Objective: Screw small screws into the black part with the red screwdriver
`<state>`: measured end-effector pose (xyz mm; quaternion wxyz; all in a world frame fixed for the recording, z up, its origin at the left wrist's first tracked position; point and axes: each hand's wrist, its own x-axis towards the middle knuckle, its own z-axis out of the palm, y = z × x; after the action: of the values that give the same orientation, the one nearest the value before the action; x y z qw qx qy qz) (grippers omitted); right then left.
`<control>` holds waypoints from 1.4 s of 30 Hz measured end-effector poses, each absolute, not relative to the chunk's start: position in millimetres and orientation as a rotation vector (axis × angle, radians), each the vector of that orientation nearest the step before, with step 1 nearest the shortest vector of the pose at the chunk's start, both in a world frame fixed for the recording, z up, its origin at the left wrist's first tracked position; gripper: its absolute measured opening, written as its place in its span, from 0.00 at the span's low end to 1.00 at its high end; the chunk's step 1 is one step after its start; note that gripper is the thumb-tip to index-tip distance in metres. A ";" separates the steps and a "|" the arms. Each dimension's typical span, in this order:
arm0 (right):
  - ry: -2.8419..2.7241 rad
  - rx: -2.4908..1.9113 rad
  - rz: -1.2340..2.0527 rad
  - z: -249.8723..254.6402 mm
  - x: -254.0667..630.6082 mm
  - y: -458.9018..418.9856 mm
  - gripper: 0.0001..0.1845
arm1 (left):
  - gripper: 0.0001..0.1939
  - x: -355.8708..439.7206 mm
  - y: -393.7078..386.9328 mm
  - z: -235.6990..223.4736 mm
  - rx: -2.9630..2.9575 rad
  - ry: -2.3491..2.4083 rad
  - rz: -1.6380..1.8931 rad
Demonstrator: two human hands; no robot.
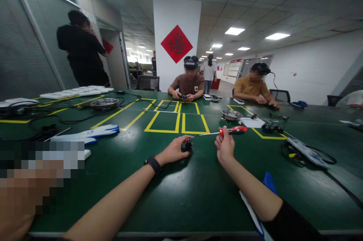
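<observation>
My left hand (177, 149), with a dark band on its wrist, grips a small black part (188, 145) with a metallic top, just over the green table (170, 203). What kind of part it is I cannot make out. In my right hand (225, 145) is a screwdriver (234, 131) with a red and black handle, pinched near the front of the handle. Its thin shaft points left, and the tip is close to the top of the black part; whether they touch I cannot tell.
Yellow tape (163, 131) marks rectangles on the table. A metal bowl (231, 114), a white paper (252, 122) and black parts (272, 127) lie to the right. Blue-white gloves (87, 133), cables and another metal bowl (104, 103) are at left. Co-workers (187, 80) sit across.
</observation>
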<state>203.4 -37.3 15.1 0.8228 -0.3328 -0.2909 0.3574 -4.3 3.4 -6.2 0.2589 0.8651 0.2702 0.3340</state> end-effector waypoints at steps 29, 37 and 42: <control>-0.752 -0.785 1.051 5.8 197.1 -35.3 0.15 | 0.23 -5.3 18.4 -14.6 2.299 1.048 0.903; -0.783 -0.788 1.044 5.0 196.5 -36.1 0.16 | 0.21 -3.2 19.7 -15.0 2.301 1.152 0.967; -0.790 -0.810 1.024 0.6 197.8 -33.0 0.16 | 0.20 -1.7 27.4 -14.9 1.808 1.118 1.295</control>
<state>197.8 -33.0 0.6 0.7227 -0.3670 -0.3576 0.4639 -1.7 27.4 -14.9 0.3208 0.6880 0.4254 0.4928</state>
